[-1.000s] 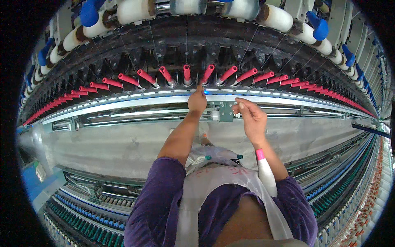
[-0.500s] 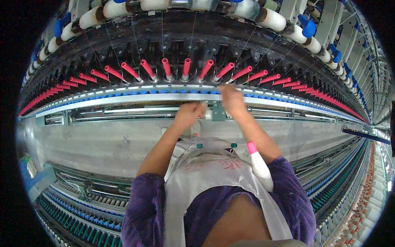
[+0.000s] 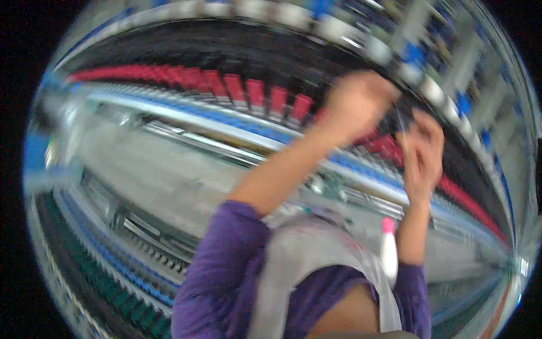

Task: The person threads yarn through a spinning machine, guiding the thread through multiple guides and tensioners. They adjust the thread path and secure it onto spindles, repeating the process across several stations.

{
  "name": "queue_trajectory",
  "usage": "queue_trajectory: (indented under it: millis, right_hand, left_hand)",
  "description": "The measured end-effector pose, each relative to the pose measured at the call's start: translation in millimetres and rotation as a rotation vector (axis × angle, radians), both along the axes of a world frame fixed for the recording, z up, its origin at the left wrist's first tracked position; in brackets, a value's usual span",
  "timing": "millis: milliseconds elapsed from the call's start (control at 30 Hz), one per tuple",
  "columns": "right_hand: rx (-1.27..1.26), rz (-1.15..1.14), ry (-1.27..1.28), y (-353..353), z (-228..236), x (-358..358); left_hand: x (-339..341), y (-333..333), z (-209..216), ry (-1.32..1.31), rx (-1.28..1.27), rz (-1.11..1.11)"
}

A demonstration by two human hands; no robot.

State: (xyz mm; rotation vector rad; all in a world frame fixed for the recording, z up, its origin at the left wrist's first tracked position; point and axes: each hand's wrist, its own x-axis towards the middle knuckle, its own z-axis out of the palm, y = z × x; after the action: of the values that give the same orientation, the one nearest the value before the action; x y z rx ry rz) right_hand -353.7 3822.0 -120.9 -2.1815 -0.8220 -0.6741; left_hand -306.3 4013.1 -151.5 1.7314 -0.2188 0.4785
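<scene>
Along a long machine (image 3: 226, 129) stands a row of red tubes (image 3: 256, 97), with fat white rolls (image 3: 339, 28) above it and a gray floor (image 3: 152, 151) below. Up near the row are the left hand (image 3: 361, 105) and the right hand (image 3: 424, 159). A thin thread (image 3: 400, 117) shows in the gap between them. Both look blurry, so I cannot tell if either grip is closed on it.

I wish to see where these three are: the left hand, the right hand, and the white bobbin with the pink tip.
Left hand (image 3: 359, 106): head view, blurred middle of the hand.
Right hand (image 3: 423, 170): head view, middle of the hand.
Bobbin (image 3: 389, 252): head view, its white body.
</scene>
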Motion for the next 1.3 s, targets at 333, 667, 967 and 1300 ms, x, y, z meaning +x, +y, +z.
queue_trajectory:
  millis: [333,667,967,1300]
  right_hand:
    - [-0.39,-0.597,-0.317,-0.2,73.2,106.7]
    - [-0.307,-0.463,-0.199,37.2,26.0,178.3]
    - [-0.211,-0.518,-0.056,45.2,25.6,161.6]
    - [0.443,-0.215,-0.23,386.5,24.0,12.9]
  left_hand:
    - [-74.2,-14.7,-9.2,-0.212,-0.1,-0.38]
    - [-180.1,0.6,-34.8,0.337,-0.38,-0.907]
    - [-249.7,163.4,-34.8,0.455,-0.297,-0.745]
    - [-320.5,409.8,-21.0,0.487,-0.406,-0.471]
